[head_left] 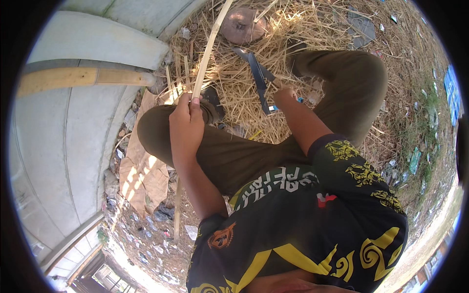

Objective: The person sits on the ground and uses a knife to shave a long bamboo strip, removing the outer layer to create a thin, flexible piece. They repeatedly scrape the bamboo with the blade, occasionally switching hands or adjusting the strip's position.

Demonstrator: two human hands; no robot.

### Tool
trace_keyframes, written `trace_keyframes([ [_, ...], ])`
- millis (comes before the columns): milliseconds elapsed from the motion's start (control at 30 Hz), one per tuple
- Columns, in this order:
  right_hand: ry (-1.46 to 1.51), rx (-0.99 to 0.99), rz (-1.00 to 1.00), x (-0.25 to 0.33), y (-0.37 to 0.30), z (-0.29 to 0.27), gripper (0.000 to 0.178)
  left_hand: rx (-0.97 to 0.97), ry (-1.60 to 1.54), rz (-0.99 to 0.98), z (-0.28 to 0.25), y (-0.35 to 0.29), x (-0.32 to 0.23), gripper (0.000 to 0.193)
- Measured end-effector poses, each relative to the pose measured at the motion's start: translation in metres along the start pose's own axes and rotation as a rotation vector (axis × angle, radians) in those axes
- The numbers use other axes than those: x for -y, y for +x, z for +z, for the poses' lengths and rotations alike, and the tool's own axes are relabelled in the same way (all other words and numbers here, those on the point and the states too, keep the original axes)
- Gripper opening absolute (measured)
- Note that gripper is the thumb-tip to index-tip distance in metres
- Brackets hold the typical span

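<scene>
A long pale bamboo strip [209,49] rises from my left hand [187,119], which is closed around it with the thumb on top. The strip slants up past the top edge, and its lower end shows below my left forearm. My right hand [285,96] is closed on the wooden handle of a knife [267,74] with a dark blade pointing up and left. Across the blade lies a dark flat strip [258,80]; I cannot tell what it is. Beyond the blade sits a round wooden block [243,25] among the shavings.
Bamboo shavings [244,105] cover the ground between my bent legs. A pale panelled wall [53,141] stands at left, with a bamboo pole [73,80] along it. Flattened brown cardboard [144,173] lies beside my left leg. Litter and a blue sheet [452,93] are at right.
</scene>
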State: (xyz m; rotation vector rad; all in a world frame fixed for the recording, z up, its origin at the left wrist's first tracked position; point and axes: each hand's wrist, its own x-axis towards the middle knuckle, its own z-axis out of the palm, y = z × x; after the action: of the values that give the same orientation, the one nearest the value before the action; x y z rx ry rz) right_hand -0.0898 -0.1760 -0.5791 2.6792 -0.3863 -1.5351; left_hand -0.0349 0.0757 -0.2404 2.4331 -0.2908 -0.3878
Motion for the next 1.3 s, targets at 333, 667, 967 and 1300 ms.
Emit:
trace_keyframes([
  [333, -0.041, 0.199, 0.167, -0.006, 0.014, -0.015, 0.025, 0.189, -0.391, -0.034, -0.006, 0.009, 0.006, 0.026],
  [667, 0.394, -0.794, -0.137, -0.152, -0.173, -0.204, 0.032, 0.310, -0.743, 0.040, 0.008, 0.005, -0.040, 0.025],
  [967, 1.056, -1.297, -0.555, -0.126, -0.264, -0.184, 0.036, 0.130, -0.455, 0.207, 0.076, 0.025, -0.054, 0.030],
  [1300, 0.338, -1.111, -0.602, -0.067, -0.242, -0.167, 0.043, -0.121, -0.185, 0.291, 0.082, 0.019, -0.039, 0.030],
])
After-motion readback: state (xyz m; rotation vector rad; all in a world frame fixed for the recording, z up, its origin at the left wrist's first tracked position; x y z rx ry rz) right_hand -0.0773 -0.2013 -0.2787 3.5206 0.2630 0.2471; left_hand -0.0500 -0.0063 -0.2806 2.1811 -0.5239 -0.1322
